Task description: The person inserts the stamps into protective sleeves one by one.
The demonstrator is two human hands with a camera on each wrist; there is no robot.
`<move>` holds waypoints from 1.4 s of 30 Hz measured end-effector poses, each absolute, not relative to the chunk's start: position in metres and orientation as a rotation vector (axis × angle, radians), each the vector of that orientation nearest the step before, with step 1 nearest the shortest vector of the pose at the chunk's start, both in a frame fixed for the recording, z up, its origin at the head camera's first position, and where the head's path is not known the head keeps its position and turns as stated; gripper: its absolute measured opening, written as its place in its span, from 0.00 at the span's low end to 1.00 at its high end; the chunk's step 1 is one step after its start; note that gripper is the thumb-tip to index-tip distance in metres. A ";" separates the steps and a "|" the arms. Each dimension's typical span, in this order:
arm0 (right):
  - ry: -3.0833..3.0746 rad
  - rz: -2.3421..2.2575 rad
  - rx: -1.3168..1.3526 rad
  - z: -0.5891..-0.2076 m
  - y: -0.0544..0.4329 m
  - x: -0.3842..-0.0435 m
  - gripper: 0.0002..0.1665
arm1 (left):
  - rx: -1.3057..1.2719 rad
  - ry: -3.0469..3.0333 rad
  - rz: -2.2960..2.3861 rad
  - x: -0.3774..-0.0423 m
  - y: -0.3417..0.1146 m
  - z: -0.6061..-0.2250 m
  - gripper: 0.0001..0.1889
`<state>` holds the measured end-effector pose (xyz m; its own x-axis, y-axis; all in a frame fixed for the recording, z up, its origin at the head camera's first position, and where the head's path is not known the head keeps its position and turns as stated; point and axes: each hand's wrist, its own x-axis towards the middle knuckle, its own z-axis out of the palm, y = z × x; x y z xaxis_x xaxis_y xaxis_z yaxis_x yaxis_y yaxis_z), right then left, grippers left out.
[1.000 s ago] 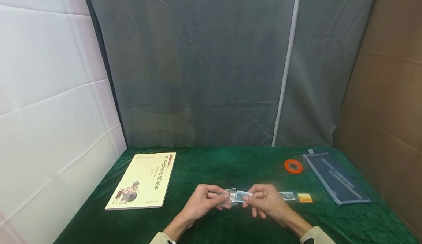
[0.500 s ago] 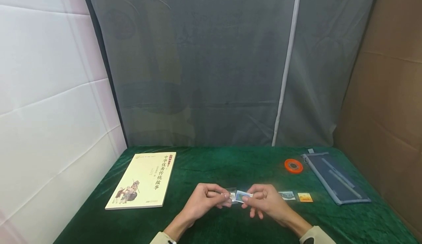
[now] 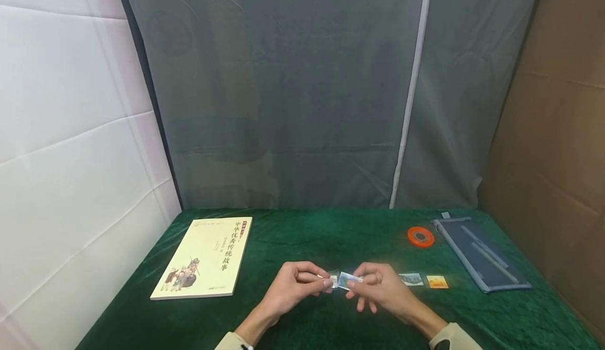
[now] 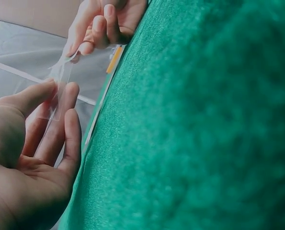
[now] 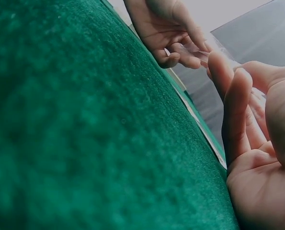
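Above the green cloth, in the head view, my left hand (image 3: 295,286) pinches a small clear plastic sleeve (image 4: 62,74) between thumb and fingers. Facing it, my right hand (image 3: 382,289) pinches a small white-edged stamp (image 3: 347,280) with a blue-green picture. The stamp's left edge meets the sleeve's right end; whether any of it is inside cannot be told. Part of the sleeve is hidden behind my left fingers. Right of my right hand lie a grey-green stamp (image 3: 412,280) and an orange-yellow stamp (image 3: 437,282), apparently in clear sleeves.
A cream book (image 3: 208,258) lies on the left of the green-covered table (image 3: 302,237). Towards the back right are an orange ring-shaped disc (image 3: 420,237) and a dark blue zip pouch (image 3: 482,258) with slim items showing through. Fabric walls enclose the table's back and sides.
Both hands stay almost in place. The stamp has tilted slightly against the sleeve, and my left fingers have shifted a little on the sleeve.
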<state>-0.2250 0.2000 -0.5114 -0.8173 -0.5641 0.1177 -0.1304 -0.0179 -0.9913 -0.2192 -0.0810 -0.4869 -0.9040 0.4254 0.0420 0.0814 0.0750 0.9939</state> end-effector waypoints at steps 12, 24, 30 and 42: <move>1.978 -1.887 -0.691 -0.512 0.200 -0.225 0.12 | 0.512 2.076 1.903 -0.219 -0.082 -0.487 0.13; 1.969 -1.861 -0.732 -0.515 0.199 -0.227 0.11 | 0.546 2.071 1.898 -0.219 -0.081 -0.490 0.13; 2.002 -1.845 -0.771 -0.517 0.198 -0.227 0.12 | 0.568 2.083 1.899 -0.219 -0.081 -0.490 0.12; 2.030 -1.873 -0.753 -0.514 0.202 -0.228 0.16 | 0.558 2.148 1.881 -0.217 -0.078 -0.488 0.11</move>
<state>-0.2284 0.2023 -0.5144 -0.8258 -0.5457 0.1424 -0.1859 0.0250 -0.9823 -0.2173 -0.0783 -0.4875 -0.9004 0.4286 0.0746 0.1305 0.1026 0.9861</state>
